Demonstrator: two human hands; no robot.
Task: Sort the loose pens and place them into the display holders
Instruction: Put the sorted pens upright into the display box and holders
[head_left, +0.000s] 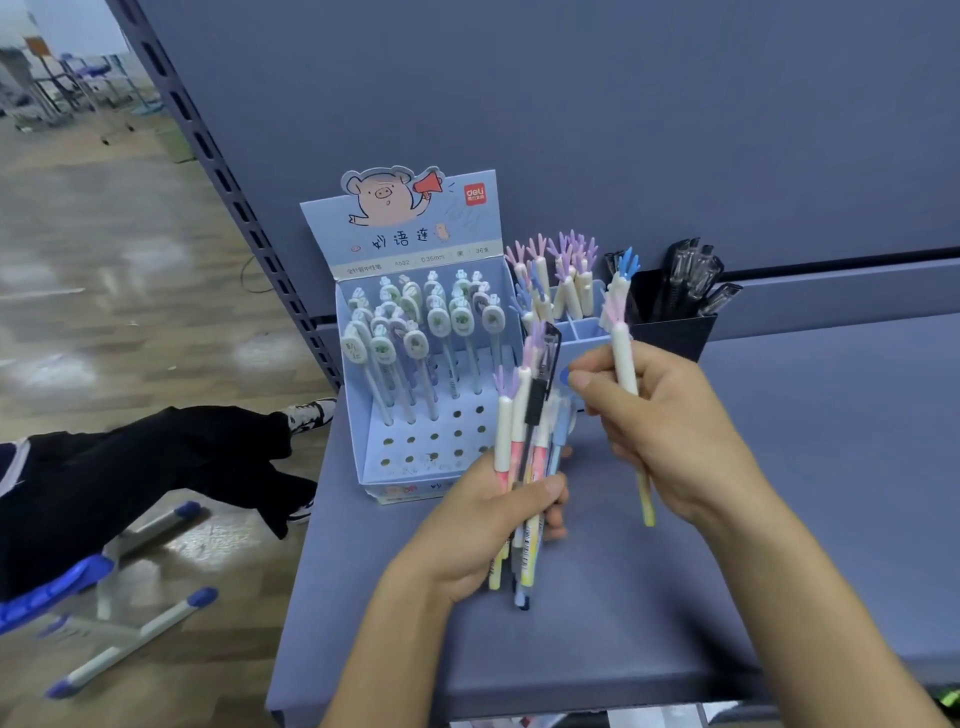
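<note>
My left hand (488, 519) grips a bundle of loose pens (524, 441) upright over the shelf; most have white caps with antler-shaped tops, and one is a black clip pen. My right hand (670, 415) holds a single antler-topped pen (623, 358) upright, just right of the bundle. Behind the hands stands a light blue holder (582, 332) with several antler pens in it. To its left is a blue pig-printed display box (415, 415) with round-topped pens in its back rows and open holes in front. A black holder (675, 327) at the right contains black pens.
The holders stand on a grey-blue shelf (779, 519) against a back panel. A slotted upright post (249, 234) borders the shelf on the left. Another person's legs in black trousers (156, 467) and a blue-and-white stool (104, 623) occupy the floor to the left.
</note>
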